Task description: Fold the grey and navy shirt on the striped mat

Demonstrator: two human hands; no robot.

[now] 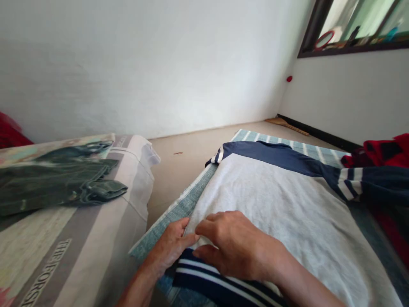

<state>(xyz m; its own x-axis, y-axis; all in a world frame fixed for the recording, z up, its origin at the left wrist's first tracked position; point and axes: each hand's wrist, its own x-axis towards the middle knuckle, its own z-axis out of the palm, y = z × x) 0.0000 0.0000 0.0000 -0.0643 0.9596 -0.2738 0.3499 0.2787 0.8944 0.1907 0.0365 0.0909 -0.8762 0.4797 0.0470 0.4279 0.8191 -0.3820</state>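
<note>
Your left hand [174, 243] is at the shirt's near left edge, just above the hem [217, 277], thumb and forefinger slightly parted; whether they pinch any cloth can't be made out. Your right hand [239, 245] lies over the shirt's lower body, beside your left, fingers half curled toward the left thumb with a gap before its own thumb. You can't tell from this angle whether it has a fold of cloth between them.

The shirt [275, 192] lies beneath your right hand and spreads beyond it, on the mat [183, 207]. One cuff [217, 157] is ahead of your hands; the far sleeve [383, 183] stretches out to the right of your right hand, near the red cloth [390, 151]. The jeans [57, 185] are well apart, to the left of your left hand.

To work this edge well, I'd keep your left hand light at the side and draw your right palm outward from it, easing the soft ripples rightward. Press rather than drag, since the jersey looks stretchy and the mat beneath could bunch along with it. Keep the hem's stripes straight under your right thumb; a skew there would likely twist the whole side.
</note>
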